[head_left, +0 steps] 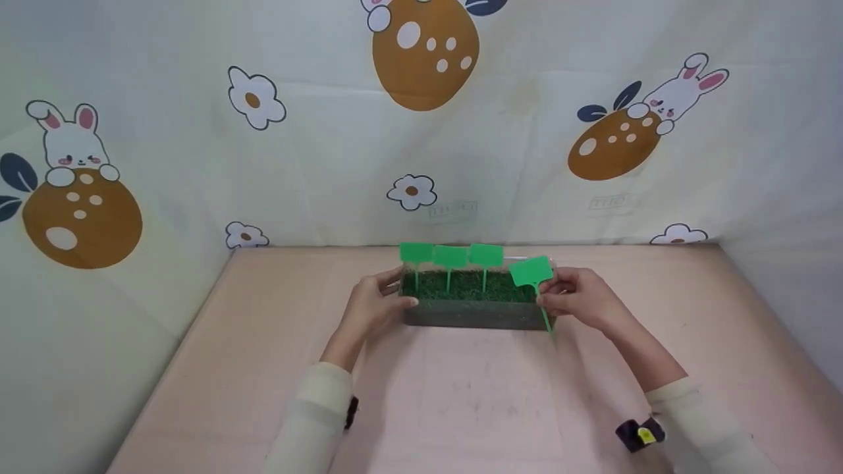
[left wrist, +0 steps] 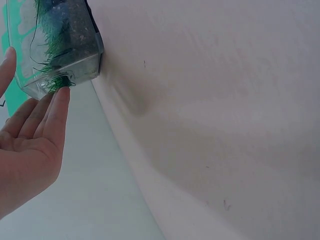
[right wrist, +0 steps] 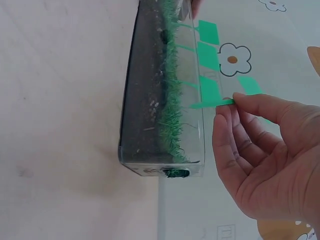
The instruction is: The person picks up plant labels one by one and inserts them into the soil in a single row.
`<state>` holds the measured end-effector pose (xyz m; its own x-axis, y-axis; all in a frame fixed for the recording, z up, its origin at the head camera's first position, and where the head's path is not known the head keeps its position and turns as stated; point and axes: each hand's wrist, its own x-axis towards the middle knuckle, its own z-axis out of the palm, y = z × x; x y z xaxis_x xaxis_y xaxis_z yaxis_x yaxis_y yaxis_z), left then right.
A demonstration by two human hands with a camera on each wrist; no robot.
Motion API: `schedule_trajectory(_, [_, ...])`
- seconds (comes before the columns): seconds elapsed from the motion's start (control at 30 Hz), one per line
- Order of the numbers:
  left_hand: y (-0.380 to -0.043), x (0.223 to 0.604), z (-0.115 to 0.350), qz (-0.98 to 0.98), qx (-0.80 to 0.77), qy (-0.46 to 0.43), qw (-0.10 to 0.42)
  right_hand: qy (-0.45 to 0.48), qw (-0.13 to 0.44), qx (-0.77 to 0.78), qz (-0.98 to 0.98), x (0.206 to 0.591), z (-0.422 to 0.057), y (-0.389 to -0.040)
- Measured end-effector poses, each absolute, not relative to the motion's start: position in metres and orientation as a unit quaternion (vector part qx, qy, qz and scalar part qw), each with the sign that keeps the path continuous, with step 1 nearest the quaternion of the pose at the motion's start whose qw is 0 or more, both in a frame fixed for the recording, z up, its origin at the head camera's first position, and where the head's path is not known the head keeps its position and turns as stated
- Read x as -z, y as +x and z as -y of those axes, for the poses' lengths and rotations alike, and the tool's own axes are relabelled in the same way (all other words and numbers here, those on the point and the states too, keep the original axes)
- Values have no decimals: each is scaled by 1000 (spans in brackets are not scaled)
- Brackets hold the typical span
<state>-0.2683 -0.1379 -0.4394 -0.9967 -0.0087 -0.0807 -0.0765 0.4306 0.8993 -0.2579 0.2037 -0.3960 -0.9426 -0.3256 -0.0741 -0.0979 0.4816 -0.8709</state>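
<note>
A long clear plastic planter box (head_left: pixel 474 315) holds dark soil (right wrist: pixel 145 100) topped with green grass (right wrist: pixel 172 107). Three green plant labels (head_left: pixel 450 257) stand upright in the grass, toward its left and middle. My left hand (head_left: pixel 377 304) grips the box's left end, thumb at the front corner and fingers behind; in the left wrist view its fingertips (left wrist: pixel 63 95) meet the end wall. At the right end, my right hand (head_left: pixel 583 297) pinches the stem of another green plant label (head_left: pixel 532 271) between thumb and index finger. That label leans, its stem pointing down across the box's front right corner.
The box stands on a pale pink tabletop (head_left: pixel 461 395), toward its back edge. Behind it rises a white cloth backdrop (head_left: pixel 329 164) printed with rabbits and flowers, which also closes in the left and right sides.
</note>
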Motion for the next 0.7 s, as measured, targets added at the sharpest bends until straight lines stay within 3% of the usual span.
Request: schedule_trajectory(0.7, [-270, 440, 138, -848, -529, -17, 32, -95, 91, 500, -856, 387, -194, -294])
